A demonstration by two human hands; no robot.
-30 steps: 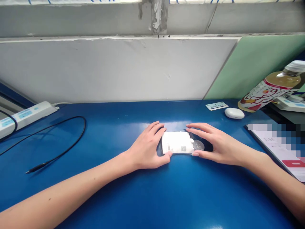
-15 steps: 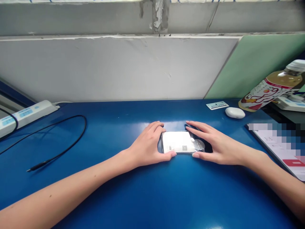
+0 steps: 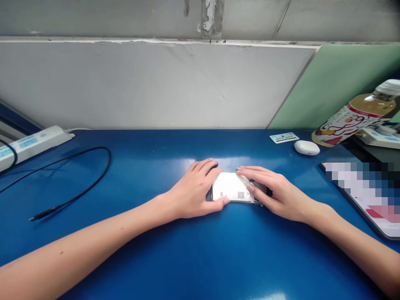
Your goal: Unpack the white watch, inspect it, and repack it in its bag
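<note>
A: What is met first, from the near side?

B: The glossy blue bench [image 3: 203, 258], crossed by a left forearm [image 3: 93, 250] and a right forearm [image 3: 346, 235].

A: How are the hands placed?

B: The left hand [image 3: 196, 189] is curved around the left end of a packet [image 3: 229, 185], its thumb set at the near edge and its fingers at the far left corner. By the right hand [image 3: 278, 196] the right end is partly covered, the fingers being stretched to the far edge and the thumb rested on top. Whether the packet is pinched by either grip cannot be told.

A: Where is the packet?

B: It is laid flat on the bench between the hands, white and wrapped in clear plastic.

A: And farther off?

B: On the right a flat screen [image 3: 368, 200] is seen; on the left a black cable [image 3: 46, 213] is looped. Beyond, a white case [image 3: 306, 147] and a card [image 3: 284, 138] are set near a bottle [image 3: 351, 116]. At the left a power strip [image 3: 34, 143] is placed. The bench is backed by a white panel [image 3: 125, 87] and a green panel [image 3: 337, 83].
</note>
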